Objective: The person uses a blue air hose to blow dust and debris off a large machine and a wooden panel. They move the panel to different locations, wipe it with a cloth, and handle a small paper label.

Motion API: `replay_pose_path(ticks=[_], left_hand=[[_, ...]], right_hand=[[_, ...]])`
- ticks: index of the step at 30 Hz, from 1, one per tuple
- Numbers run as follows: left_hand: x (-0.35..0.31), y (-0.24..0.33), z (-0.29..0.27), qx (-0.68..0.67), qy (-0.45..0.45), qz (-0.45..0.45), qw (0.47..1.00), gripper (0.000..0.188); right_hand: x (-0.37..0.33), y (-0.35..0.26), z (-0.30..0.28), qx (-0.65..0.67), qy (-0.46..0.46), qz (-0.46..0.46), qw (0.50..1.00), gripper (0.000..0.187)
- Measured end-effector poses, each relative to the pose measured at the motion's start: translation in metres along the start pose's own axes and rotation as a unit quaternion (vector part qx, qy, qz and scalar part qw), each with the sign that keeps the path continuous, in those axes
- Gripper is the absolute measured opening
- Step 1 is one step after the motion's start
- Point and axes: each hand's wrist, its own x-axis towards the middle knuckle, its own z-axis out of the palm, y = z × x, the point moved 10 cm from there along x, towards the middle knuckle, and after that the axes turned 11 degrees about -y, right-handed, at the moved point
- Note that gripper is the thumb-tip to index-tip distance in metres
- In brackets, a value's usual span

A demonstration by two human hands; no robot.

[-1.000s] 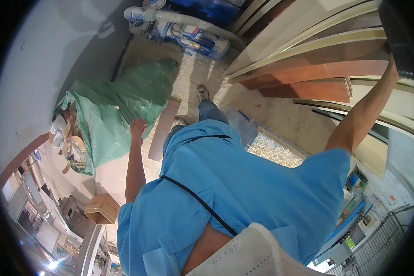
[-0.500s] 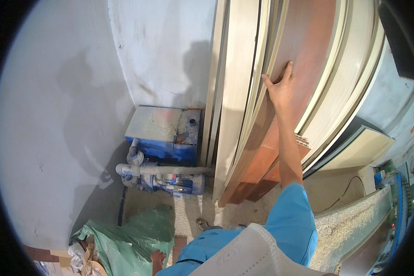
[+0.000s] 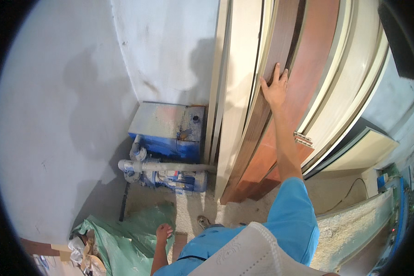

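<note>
My right hand point(image 3: 275, 92) reaches forward and rests on the face of a long dark brown board point(image 3: 280, 41). Its fingers are spread, with the thumb by the board's left edge. A reddish-brown board point(image 3: 313, 46) leans just right of it, with a dark gap between the two toward the top. To the left stands a pale cream board point(image 3: 241, 55). Low in front of my body, my left hand point(image 3: 163, 232) hangs with loosely bent fingers and nothing visible in it. A green sheet point(image 3: 124, 244) lies beneath and beside it.
Left of the boards sits a dusty blue machine point(image 3: 165, 124) with a grey pipe point(image 3: 179, 167). More pale boards point(image 3: 349, 78) lean at the right. Sawdust covers a sloping surface point(image 3: 354, 221) at lower right. Crumpled bags point(image 3: 85, 253) lie at lower left.
The dark brown board has shifted left at its upper part, opening a gap beside the reddish one. My right hand has moved slightly left with it. My left hand has risen further into view.
</note>
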Motion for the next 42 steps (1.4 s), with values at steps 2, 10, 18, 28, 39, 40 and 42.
replay_pose_path(ticks=[2,10,18,28,39,40,42], left_hand=[[-0.006,0.009,0.004,0.158,-0.044,0.086,0.983,0.026],[-0.117,-0.167,-0.073,0.034,0.209,-0.019,0.977,0.017],[-0.298,-0.251,0.007,-0.311,0.404,-0.195,0.838,0.041],[-0.43,-0.336,0.115,-0.375,0.436,-0.294,0.763,0.043],[-0.467,-0.409,0.124,-0.49,0.59,-0.298,0.567,0.051],[-0.451,-0.421,0.131,-0.489,0.572,-0.322,0.574,0.055],[-0.426,-0.45,0.123,-0.451,0.587,-0.363,0.566,0.064]], right_hand=[[-0.008,-0.018,-0.027,0.003,0.028,-0.016,0.999,0.091],[-0.015,-0.073,-0.019,-0.102,0.19,-0.188,0.958,0.049],[-0.335,-0.242,0.15,0.362,-0.117,-0.476,0.793,0.021],[-0.979,-0.342,-0.025,0.082,-0.73,-0.663,0.145,0.062],[-1.318,-0.409,-0.038,-0.014,-0.56,-0.823,0.092,0.104],[-1.356,-0.388,-0.015,-0.022,-0.55,-0.831,0.081,0.106],[-1.434,-0.343,0.07,-0.142,-0.534,-0.825,0.114,0.116]])
